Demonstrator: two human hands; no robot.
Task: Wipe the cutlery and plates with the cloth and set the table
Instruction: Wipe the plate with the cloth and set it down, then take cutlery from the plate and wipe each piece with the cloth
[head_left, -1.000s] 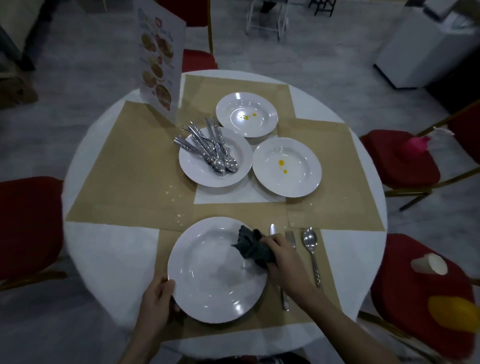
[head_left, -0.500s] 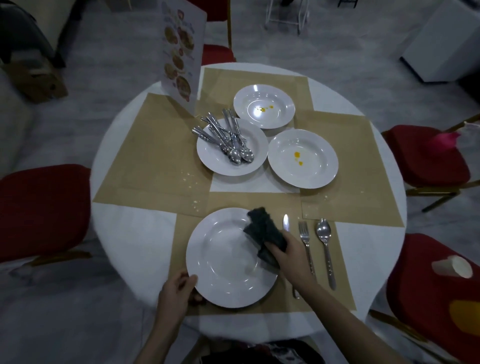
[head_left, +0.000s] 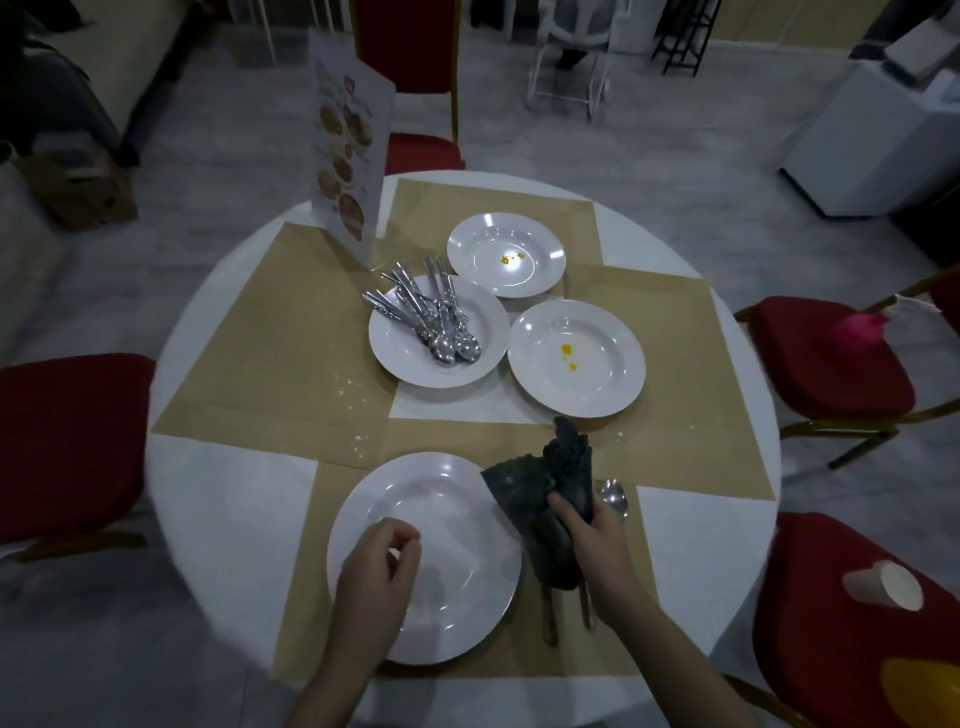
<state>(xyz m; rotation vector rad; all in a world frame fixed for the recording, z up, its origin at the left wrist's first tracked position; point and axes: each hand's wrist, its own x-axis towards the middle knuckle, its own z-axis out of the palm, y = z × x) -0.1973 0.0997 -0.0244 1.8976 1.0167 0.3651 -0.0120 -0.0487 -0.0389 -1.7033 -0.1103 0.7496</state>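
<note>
Left hand (head_left: 382, 558) hovers over the near plate (head_left: 423, 558), fingers loosely curled, holding nothing; that plate looks clean and sits on its placemat. Right hand (head_left: 597, 540) grips the dark cloth (head_left: 550, 499) just right of it, above laid cutlery, spoon (head_left: 614, 499) showing. One setting seems nearly done; piled cutlery (head_left: 431, 317) and two stained plates (head_left: 576, 358) remain mid-desk.

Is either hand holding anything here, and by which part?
The right hand grips the dark cloth around its bunched middle, beside the near plate. The left hand hovers over that plate, fingers loosely curled, holding nothing.
</note>
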